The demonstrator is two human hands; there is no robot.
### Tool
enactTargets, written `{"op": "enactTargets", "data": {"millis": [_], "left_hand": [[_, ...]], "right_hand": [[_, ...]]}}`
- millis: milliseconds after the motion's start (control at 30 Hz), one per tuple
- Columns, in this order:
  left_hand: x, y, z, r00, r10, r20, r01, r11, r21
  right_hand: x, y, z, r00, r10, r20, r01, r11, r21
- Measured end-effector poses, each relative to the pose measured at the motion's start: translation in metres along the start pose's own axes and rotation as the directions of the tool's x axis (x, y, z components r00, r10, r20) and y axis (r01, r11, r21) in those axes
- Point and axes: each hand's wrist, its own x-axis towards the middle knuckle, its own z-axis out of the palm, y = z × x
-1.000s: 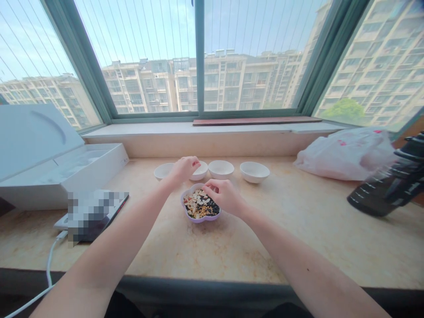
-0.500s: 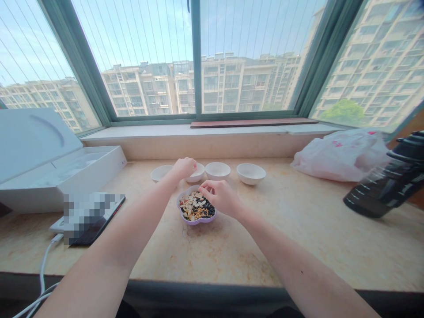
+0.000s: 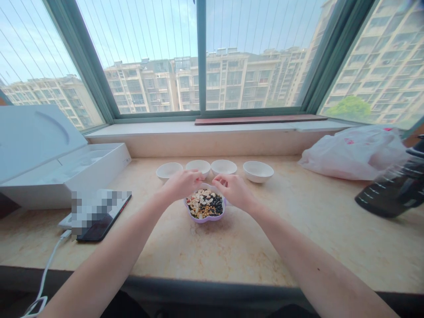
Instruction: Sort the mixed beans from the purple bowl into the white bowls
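Observation:
A purple lobed bowl (image 3: 207, 219) holds a mix of pale seed pieces, black beans and small yellow beans. Over its back left rim is my left hand (image 3: 183, 183), fingers closed in a pinch; whatever they hold is too small to make out. My right hand (image 3: 236, 191) hovers at the bowl's back right rim with thumb and fingertips pressed together, their content also hidden. Small white bowls stand in a row behind: one at the far left (image 3: 169, 170), two in the middle (image 3: 198, 167) (image 3: 224, 167) and one on the right (image 3: 258, 171).
An open white box (image 3: 99, 170) and a phone-like device (image 3: 106, 221) with a white cable (image 3: 48, 265) lie to the left. A plastic bag (image 3: 351, 152) and a dark bottle (image 3: 391, 190) occupy the right side of the stone counter (image 3: 232, 251), below a window.
My left hand has come back from the second white bowl toward the purple bowl, close to my right hand. The right hand stays near the purple bowl's rim. The view has shifted slightly.

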Motion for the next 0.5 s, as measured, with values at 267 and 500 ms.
{"op": "enactTargets", "data": {"millis": [267,500], "left_hand": [[-0.033,0.000,0.007,0.995,0.032,0.096,-0.014,0.983,-0.183],[-0.032,0.002,0.006,0.988,0.149,0.046,-0.133,0.959,-0.249]], "right_hand": [[0.002,0.011,0.000,1.000,0.003,-0.015,-0.003,0.999,-0.039],[0.000,0.005,-0.005,0.999,0.026,-0.036,-0.028,0.998,-0.059]]}}
